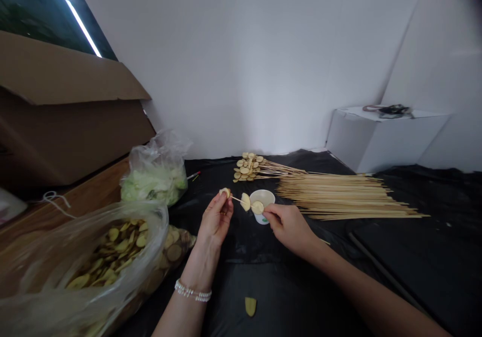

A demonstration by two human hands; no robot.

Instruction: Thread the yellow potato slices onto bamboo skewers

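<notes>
My left hand (216, 219) pinches a pale potato slice (225, 192) at the tip of a thin bamboo skewer (237, 199). My right hand (288, 225) grips the skewer's other end, with two more slices (251, 204) threaded on it just ahead of the fingers. A small white cup (263, 196) stands right behind the skewer. A pearl bracelet (193, 292) circles my left wrist.
A pile of loose bamboo skewers (346, 196) lies right of the cup; finished potato skewers (250, 167) lie behind it. A clear bag of potato slices (109, 251) and a bag of greens (154, 181) sit left. One slice (250, 306) lies on the black sheet (414, 256). Cardboard box (64, 111) far left.
</notes>
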